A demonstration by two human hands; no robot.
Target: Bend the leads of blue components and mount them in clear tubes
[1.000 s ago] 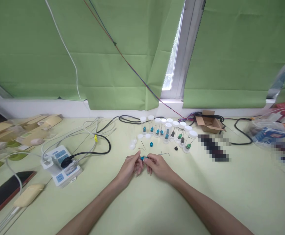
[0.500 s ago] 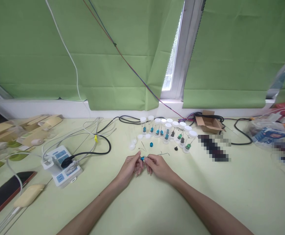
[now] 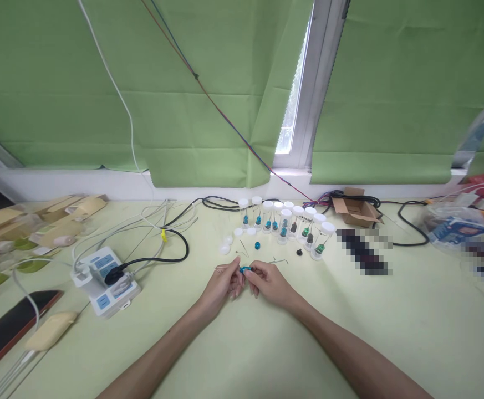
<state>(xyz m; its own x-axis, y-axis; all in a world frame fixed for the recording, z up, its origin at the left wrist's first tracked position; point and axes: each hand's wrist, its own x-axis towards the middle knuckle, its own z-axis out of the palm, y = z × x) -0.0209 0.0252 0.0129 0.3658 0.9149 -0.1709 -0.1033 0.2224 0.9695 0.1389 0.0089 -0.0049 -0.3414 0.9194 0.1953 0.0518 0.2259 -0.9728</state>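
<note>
Between the fingertips of both hands is a small shiny blue metal part (image 3: 245, 269), mostly covered by the fingers. My left hand (image 3: 226, 280) pinches its left end, and a thin wire-like piece sticks out to the left of that hand. My right hand (image 3: 269, 281) grips the other end between thumb and fingers. Just beyond the hands lie a round blue piece (image 3: 257, 245), a thin bent metal piece (image 3: 244, 248), a small L-shaped rod (image 3: 281, 261) and a small black piece (image 3: 299, 252).
Several clear vials (image 3: 283, 230) with white caps stand behind, holding blue, dark and green parts. Loose white caps (image 3: 225, 249) lie left of them. A power strip (image 3: 107, 293) with cables sits left; a cardboard box (image 3: 355, 210) stands back right. A phone (image 3: 15, 332) lies far left.
The right fingers have shifted slightly on the blue part, and more of it shows between the hands. Everything else stays in place.
</note>
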